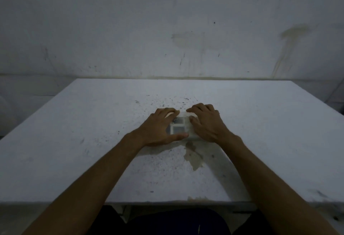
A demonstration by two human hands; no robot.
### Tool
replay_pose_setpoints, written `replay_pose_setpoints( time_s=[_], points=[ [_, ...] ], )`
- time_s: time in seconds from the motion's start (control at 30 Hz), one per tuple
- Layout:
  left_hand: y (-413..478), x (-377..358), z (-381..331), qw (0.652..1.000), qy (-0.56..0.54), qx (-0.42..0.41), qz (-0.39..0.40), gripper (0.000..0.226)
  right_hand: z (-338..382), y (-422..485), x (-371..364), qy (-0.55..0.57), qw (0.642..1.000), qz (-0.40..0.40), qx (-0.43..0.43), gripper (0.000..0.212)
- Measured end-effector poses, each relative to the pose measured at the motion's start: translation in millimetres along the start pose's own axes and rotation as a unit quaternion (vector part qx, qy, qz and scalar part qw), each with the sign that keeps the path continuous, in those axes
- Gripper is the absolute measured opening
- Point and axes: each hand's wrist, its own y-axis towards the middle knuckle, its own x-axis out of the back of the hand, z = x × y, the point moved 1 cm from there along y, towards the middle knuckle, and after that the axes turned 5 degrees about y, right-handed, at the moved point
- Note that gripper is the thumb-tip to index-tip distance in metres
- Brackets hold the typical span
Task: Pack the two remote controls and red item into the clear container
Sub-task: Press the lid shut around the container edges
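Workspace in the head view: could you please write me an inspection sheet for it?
Surface: white table, speckled with dark marks, a brownish stain near the middle.
Job's things: clear container at the table's middle, both hands on it; pale boxy shapes show through it; no red item can be made out.
Clutter: nothing seen.
Hands: left hand on the container's left side, thumb along its near edge; right hand on its right side, fingers over the top.
Cables: nothing seen.
Surroundings: scuffed, stained wall behind the table; dim light.
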Motion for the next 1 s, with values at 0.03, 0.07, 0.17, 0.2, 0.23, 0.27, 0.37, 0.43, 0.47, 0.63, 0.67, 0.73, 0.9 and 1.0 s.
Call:
replay_pose_setpoints(
  time_s=[0.03,0.07,0.17,0.2,0.23,0.27,0.37,0.43,0.47,0.63,0.67,0.73,0.9,1.0],
  points=[
    [-1,-1,0,1.000,-0.023,0.004,0.001,0.120,-1,-4,-3,0.044,0.999,-0.026,-0.016,0.049],
    [-1,-4,0,0.999,-0.048,0.010,-0.001,0.119,-3,-8,-6,0.093,0.993,-0.056,-0.040,0.048],
    [-4,-5,0,0.990,-0.132,0.041,-0.010,0.117,-4,-13,-7,0.209,0.959,-0.105,-0.160,0.048],
    [-5,-5,0,0.987,-0.154,0.050,-0.007,0.113,-4,-13,-7,0.228,0.950,-0.098,-0.191,0.049],
    [-6,-4,-1,0.985,-0.163,0.057,-0.003,0.109,-4,-14,-7,0.235,0.946,-0.083,-0.206,0.049],
    [-7,-4,-2,0.986,-0.156,0.062,-0.001,0.106,-3,-14,-8,0.232,0.949,-0.067,-0.204,0.050],
    [-9,1,-8,0.993,-0.094,0.075,-0.011,0.101,-1,-16,-10,0.201,0.962,-0.025,-0.185,0.060],
    [-9,7,-10,0.994,-0.072,0.084,-0.005,0.101,-1,-16,-8,0.204,0.960,-0.012,-0.193,0.063],
    [-9,10,-10,0.993,-0.072,0.088,0.004,0.106,-1,-17,-6,0.212,0.957,-0.009,-0.200,0.063],
    [-7,14,-7,0.990,-0.101,0.092,0.045,0.122,2,-19,-2,0.214,0.959,-0.018,-0.185,0.053],
    [-6,13,-6,0.990,-0.098,0.090,0.054,0.123,1,-18,-1,0.195,0.964,-0.020,-0.181,0.050],
    [-4,13,-1,0.989,-0.097,0.086,0.072,0.128,-4,-14,-2,0.147,0.975,-0.011,-0.168,0.045],
    [-3,13,1,0.990,-0.086,0.088,0.073,0.126,-9,0,14,-0.008,0.983,0.057,-0.176,0.048],
    [-7,10,-2,0.986,-0.104,0.115,0.064,0.127,-9,7,22,-0.010,0.985,0.051,-0.165,0.049]
  ],
)
